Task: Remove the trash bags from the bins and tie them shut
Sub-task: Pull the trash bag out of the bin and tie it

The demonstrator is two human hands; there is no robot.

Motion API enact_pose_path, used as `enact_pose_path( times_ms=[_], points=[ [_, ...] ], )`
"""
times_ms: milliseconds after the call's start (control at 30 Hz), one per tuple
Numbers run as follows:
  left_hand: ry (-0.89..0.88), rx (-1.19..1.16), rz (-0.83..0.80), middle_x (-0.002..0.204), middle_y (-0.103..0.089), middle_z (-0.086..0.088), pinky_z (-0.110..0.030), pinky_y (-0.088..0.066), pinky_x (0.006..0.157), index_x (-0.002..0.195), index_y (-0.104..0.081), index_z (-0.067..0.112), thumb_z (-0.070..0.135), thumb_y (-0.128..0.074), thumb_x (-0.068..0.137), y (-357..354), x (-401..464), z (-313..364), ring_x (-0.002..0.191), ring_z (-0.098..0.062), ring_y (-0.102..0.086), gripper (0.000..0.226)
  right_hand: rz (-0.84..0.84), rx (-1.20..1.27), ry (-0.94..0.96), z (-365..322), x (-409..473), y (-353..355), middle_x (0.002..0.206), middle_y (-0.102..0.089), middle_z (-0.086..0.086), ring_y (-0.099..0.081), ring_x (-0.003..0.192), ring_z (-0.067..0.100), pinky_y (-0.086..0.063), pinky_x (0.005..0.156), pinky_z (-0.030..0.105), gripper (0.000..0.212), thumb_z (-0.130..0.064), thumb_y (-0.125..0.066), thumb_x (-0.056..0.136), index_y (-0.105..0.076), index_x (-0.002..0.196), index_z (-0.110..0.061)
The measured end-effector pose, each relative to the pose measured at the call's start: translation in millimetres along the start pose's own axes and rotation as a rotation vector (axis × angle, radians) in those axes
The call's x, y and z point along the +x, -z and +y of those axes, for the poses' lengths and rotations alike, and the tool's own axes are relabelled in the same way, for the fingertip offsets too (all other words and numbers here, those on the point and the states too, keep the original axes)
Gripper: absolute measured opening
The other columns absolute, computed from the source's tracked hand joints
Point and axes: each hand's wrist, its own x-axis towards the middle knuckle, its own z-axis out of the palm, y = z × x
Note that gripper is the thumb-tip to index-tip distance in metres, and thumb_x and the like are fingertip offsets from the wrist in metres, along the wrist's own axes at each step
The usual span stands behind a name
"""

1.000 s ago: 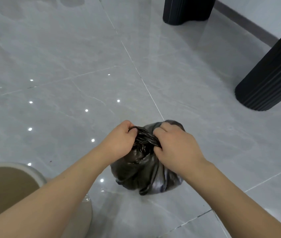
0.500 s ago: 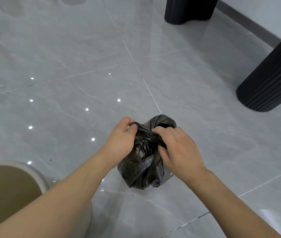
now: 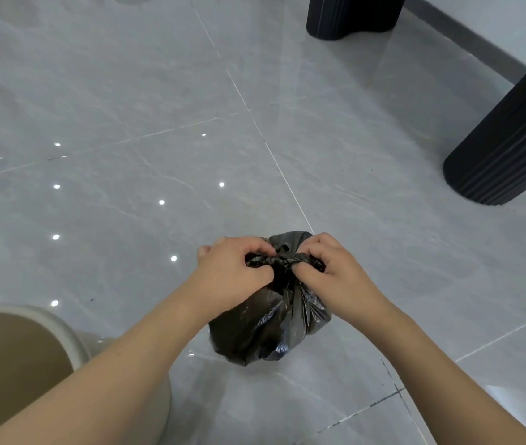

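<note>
Two hands on black trash bag: left hand & right hand clenched on twisted neck.

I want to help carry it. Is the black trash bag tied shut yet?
Cannot tell. The black trash bag has its top twisted between the left hand and right hand, hiding any knot.

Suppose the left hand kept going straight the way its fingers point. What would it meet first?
Its fingers point right along the twisted neck of the bag, which the left hand already grips, so it would probably meet the right hand first; depth is unclear.
</note>
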Motion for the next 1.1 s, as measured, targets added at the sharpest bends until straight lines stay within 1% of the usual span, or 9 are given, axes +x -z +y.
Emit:
enact_pose_path(
  times_ms=[67, 167, 300, 433, 567, 733, 833, 933, 1100],
  points=[
    [-0.122, 0.211, 0.142, 0.086, -0.057, 0.018, -0.025, -0.017, 0.088, 0.096, -0.065, 0.042, 0.033, -0.058, 0.085, -2, -1, 1, 0.090, -0.007, -0.028, 0.016, -0.069, 0.161, -0.123, -2, 2, 0, 0.100, -0.055, -0.004, -0.055, 0.089, 0.007, -0.039, 0.080, 0.021, 0.009, -0.016, -0.060, 0.087, -0.066, 0.081, -0.011],
    [-0.352, 0.549, 0.320, 0.083, -0.065, 0.014, -0.030, -0.019, 0.080, 0.092, -0.068, 0.033, 0.030, -0.049, 0.083, -6, 1, -5, 0.084, -0.014, -0.045, 0.022, -0.237, 0.394, -0.321, -6, 4, 4, 0.087, -0.060, 0.000, -0.057, 0.078, 0.010, -0.040, 0.069, 0.021, 0.026, -0.027, -0.061, 0.076, -0.064, 0.088, -0.005],
    [-0.450, 0.641, 0.345, 0.079, -0.059, 0.013, -0.035, -0.025, 0.084, 0.095, -0.069, 0.030, 0.027, -0.046, 0.082, -8, 0, -9, 0.081, -0.019, -0.050, 0.026, -0.364, 0.477, -0.352, -6, 2, 10, 0.089, -0.071, 0.012, -0.067, 0.083, 0.022, -0.048, 0.081, 0.033, 0.037, -0.032, -0.059, 0.074, -0.068, 0.088, 0.001],
    [-0.428, 0.506, 0.326, 0.082, -0.050, 0.013, -0.030, -0.020, 0.083, 0.101, -0.069, 0.035, 0.021, -0.049, 0.081, -9, 1, -13, 0.085, -0.017, -0.045, 0.031, -0.293, 0.450, -0.325, -3, 3, 11, 0.084, -0.072, 0.013, -0.067, 0.078, 0.022, -0.051, 0.076, 0.033, 0.028, -0.031, -0.062, 0.074, -0.069, 0.081, -0.004],
    [-0.320, 0.281, 0.163, 0.096, -0.038, 0.015, -0.023, -0.011, 0.086, 0.110, -0.064, 0.049, 0.011, -0.043, 0.086, -13, 3, -9, 0.099, -0.010, -0.027, 0.049, -0.265, 0.497, -0.319, 1, 0, 14, 0.084, -0.070, 0.017, -0.065, 0.078, 0.026, -0.050, 0.077, 0.035, 0.019, -0.023, -0.061, 0.081, -0.068, 0.080, -0.005],
    [-0.094, 0.063, 0.040, 0.107, -0.039, 0.020, -0.012, -0.006, 0.082, 0.079, -0.059, 0.048, 0.013, -0.042, 0.092, -20, 9, -3, 0.113, -0.009, -0.023, 0.041, -0.266, 0.475, -0.335, -2, -2, 17, 0.079, -0.067, 0.014, -0.063, 0.074, 0.026, -0.048, 0.073, 0.034, 0.018, -0.020, -0.062, 0.084, -0.066, 0.071, -0.009],
    [0.015, -0.064, 0.007, 0.114, -0.046, 0.022, -0.017, -0.009, 0.088, 0.076, -0.059, 0.041, 0.012, -0.041, 0.089, -24, 15, -4, 0.119, -0.013, -0.025, 0.036, -0.164, 0.360, -0.298, 0, -2, 16, 0.091, -0.071, 0.011, -0.069, 0.083, 0.022, -0.052, 0.083, 0.035, 0.020, -0.021, -0.068, 0.083, -0.069, 0.081, -0.002],
    [0.084, -0.216, 0.002, 0.113, -0.055, 0.015, -0.020, -0.018, 0.085, 0.071, -0.063, 0.042, 0.021, -0.044, 0.068, -23, 19, -5, 0.120, -0.020, -0.036, 0.029, -0.050, 0.300, -0.229, 0, -2, 16, 0.098, -0.071, -0.001, -0.069, 0.090, 0.011, -0.054, 0.086, 0.027, 0.008, -0.015, -0.070, 0.084, -0.074, 0.090, -0.011],
    [0.097, -0.174, -0.077, 0.109, -0.050, 0.017, -0.026, -0.016, 0.085, 0.076, -0.063, 0.028, 0.030, -0.048, 0.063, -13, 15, 0, 0.115, -0.018, -0.030, 0.020, -0.092, 0.281, -0.149, -3, -2, 13, 0.103, -0.070, 0.000, -0.066, 0.093, 0.009, -0.050, 0.091, 0.027, 0.018, -0.010, -0.063, 0.089, -0.073, 0.096, -0.022]
  ],
)
